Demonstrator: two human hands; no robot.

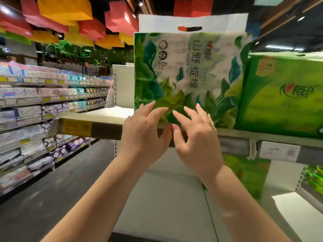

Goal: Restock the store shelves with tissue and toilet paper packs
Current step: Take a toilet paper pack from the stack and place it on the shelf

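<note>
Standing upright at the shelf front edge, the leaf-print toilet paper pack touches the green pack. Left hand and right hand open, fingers spread on its lower face, gripping nothing. Risk: tall, near the lip, tips forward off the shelf if released unseated

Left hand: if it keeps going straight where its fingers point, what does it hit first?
The left hand would meet the lower front of the leaf-print paper pack standing on the shelf. Its fingertips look at or just short of the wrapper; depth is unclear.
</note>
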